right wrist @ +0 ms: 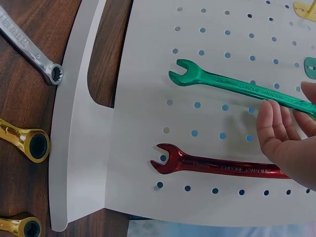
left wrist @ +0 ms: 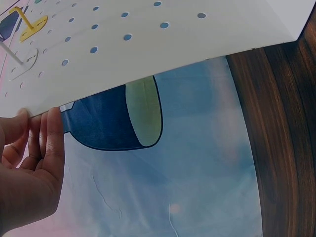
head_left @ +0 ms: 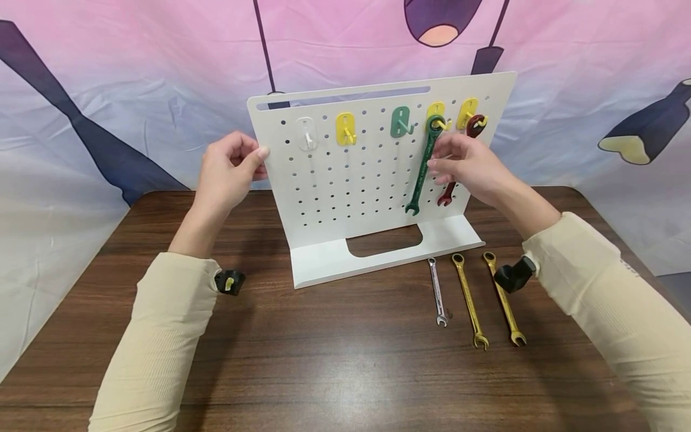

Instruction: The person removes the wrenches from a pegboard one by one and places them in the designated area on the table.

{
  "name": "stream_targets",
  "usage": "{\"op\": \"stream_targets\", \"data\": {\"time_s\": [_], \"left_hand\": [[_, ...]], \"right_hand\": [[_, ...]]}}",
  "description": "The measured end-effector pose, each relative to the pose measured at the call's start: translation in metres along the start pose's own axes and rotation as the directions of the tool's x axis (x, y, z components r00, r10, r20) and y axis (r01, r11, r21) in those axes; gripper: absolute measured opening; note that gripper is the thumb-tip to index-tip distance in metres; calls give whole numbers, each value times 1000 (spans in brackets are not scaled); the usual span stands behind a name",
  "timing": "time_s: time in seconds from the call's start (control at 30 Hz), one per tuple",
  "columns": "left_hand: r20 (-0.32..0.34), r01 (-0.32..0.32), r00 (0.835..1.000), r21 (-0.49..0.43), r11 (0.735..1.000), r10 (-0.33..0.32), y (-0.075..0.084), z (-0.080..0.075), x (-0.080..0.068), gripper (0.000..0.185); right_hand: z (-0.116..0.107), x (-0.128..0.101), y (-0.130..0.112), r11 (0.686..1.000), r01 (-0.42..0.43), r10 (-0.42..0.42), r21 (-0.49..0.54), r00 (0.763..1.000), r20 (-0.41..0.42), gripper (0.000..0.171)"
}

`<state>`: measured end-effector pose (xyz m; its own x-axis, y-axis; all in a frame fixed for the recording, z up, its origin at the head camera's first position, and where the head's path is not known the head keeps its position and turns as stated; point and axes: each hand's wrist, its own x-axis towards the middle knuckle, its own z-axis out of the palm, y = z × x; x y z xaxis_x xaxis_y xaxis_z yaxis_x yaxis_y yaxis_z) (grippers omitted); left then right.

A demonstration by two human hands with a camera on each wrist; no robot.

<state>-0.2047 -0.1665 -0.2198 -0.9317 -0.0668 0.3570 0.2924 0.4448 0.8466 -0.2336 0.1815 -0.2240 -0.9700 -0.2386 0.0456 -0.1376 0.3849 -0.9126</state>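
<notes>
Right hand: the right hand (head_left: 466, 163) pinches the shaft of the green wrench (head_left: 424, 168) between thumb and fingertips (right wrist: 270, 117).
Green wrench: hangs by its ring end from a yellow hook (head_left: 435, 116) on the pegboard (head_left: 345, 180), open end down, slightly tilted.
Red wrench: the red wrench (right wrist: 217, 165) hangs just beside it on the neighbouring hook, partly behind the hand.
Left hand: the left hand (head_left: 229, 168) grips the pegboard's left edge, fingers (left wrist: 53, 133) curled over it.
Pegboard: stands upright on the wooden table (head_left: 324, 360); a clear, a yellow and a green hook (head_left: 401, 122) hang bare.
Table: a silver wrench (head_left: 438, 291) and two gold wrenches (head_left: 470, 300) (head_left: 504, 298) lie side by side before the pegboard's base.
</notes>
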Motion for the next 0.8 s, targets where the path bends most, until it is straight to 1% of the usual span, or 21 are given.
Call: {"op": "stream_targets", "data": {"time_s": [0.07, 0.27, 0.67, 0.8], "left_hand": [[2, 3, 1000, -4, 1000, -3, 1, 0, 0, 17], [4, 1, 1000, 8, 1000, -1, 0, 0, 0, 19], [7, 5, 1000, 18, 1000, -5, 1, -1, -1, 20], [6, 6, 1000, 20, 1000, -6, 1, -1, -1, 20]], "right_hand": [[0, -1, 1, 1000, -1, 1, -6, 1000, -7, 20], [0, -7, 4, 1000, 7, -6, 22, 999, -43, 17], [-2, -19, 3, 995, 15, -23, -96, 997, -80, 19], [-2, -22, 2, 994, 24, -34, -111, 995, -90, 18]]}}
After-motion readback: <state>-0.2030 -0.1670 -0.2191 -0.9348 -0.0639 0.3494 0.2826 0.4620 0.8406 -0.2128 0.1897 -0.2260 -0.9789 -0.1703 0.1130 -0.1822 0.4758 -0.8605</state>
